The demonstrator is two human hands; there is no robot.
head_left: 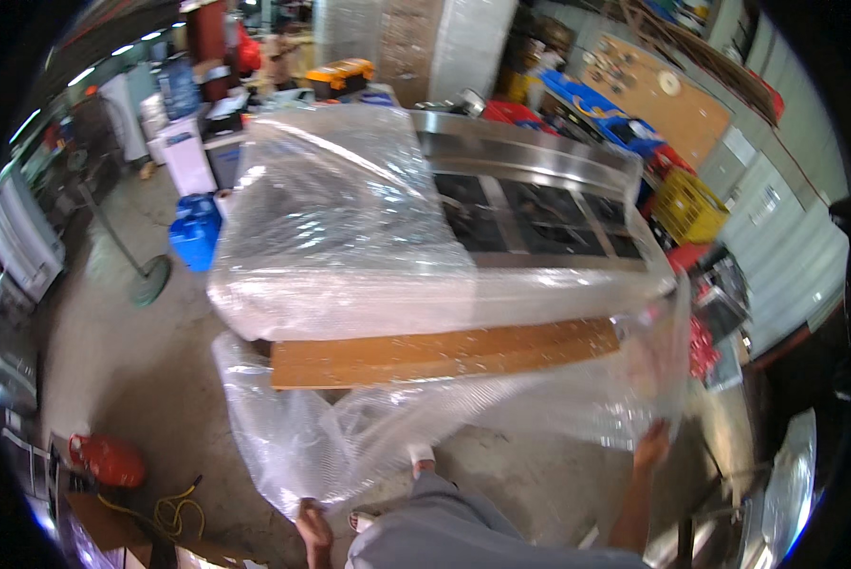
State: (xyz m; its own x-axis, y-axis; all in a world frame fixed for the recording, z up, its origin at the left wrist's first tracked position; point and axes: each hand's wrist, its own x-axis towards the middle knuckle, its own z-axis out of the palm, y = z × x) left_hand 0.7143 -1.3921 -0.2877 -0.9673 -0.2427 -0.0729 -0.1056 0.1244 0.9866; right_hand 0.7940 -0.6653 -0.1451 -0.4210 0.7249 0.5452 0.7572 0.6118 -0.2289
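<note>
A large steel gas range stands in front of me, with dark burner areas showing on its right half. Clear bubble wrap covers its left half and front edge. More of the sheet hangs down toward me, stretched between my hands. My left hand grips its lower left corner. My right hand is closed on its lower right edge. Below the range's front edge, a long brown cardboard strip shows, partly under the film.
A red gas cylinder and a yellow cord lie on the floor at left. Blue jugs and a round-based stand are farther back. A yellow crate and piled goods line the right wall. An orange toolbox sits behind the range.
</note>
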